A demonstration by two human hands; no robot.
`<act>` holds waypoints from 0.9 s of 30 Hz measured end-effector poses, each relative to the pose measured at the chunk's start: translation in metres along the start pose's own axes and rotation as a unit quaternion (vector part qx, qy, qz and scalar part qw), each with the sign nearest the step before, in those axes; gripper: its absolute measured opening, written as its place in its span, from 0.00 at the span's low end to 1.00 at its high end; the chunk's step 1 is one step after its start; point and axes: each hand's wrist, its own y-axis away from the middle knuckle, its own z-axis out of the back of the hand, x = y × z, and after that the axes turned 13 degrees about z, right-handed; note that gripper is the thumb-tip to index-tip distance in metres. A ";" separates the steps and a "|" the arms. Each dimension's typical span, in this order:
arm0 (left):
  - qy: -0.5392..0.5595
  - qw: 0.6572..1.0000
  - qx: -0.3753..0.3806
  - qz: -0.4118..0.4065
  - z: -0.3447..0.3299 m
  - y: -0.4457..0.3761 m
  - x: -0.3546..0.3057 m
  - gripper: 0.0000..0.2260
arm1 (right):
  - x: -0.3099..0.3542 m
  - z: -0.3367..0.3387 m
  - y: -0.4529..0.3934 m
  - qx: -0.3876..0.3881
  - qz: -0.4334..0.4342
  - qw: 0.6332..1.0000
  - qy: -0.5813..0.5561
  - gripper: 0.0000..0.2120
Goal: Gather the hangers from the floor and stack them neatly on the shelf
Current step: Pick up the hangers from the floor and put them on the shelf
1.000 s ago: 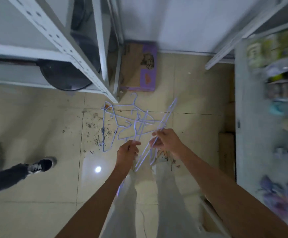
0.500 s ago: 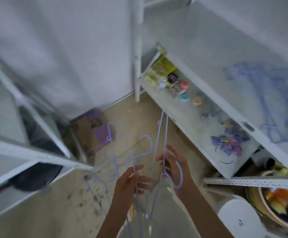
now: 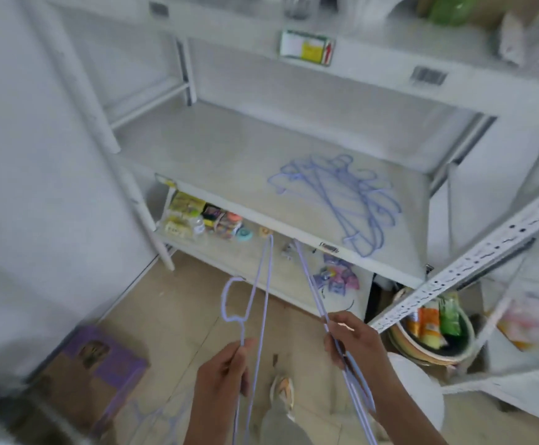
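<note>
At the bottom middle of the frame, the left hand [image 3: 226, 367] has its fingers curled around a thin purple hanger [image 3: 255, 303] with its hook sticking up. Next to it, the right hand [image 3: 354, 345] grips more purple wire hangers [image 3: 313, 284], maybe two, but the picture is blurry. Both bunches point up toward the white shelf [image 3: 229, 149] in the middle of the frame. On the right part of that shelf lies a pile of purple hangers [image 3: 348, 200]. A purple box [image 3: 101, 361] sits on the floor at the lower left.
</note>
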 end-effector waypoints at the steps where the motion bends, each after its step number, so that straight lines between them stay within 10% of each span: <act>1: -0.015 1.000 0.007 -0.014 -0.004 -0.003 -0.008 0.14 | 0.005 0.008 -0.001 -0.007 -0.008 1.000 -0.028 0.10; 10: -0.004 0.999 -0.008 -0.039 -0.051 -0.052 -0.064 0.15 | 0.044 0.037 -0.027 0.082 0.014 0.992 -0.095 0.29; 15: -0.038 0.999 -0.009 -0.031 -0.077 -0.086 -0.086 0.17 | 0.032 0.041 -0.068 0.022 0.121 0.992 0.030 0.16; 21: -0.082 0.995 -0.050 -0.032 -0.119 -0.139 -0.119 0.13 | 0.036 0.073 -0.167 -0.015 0.095 0.985 -0.142 0.15; 27: -0.185 0.969 -0.120 -0.110 -0.155 -0.195 -0.151 0.20 | 0.049 0.111 -0.280 -0.009 -0.039 0.905 -0.424 0.11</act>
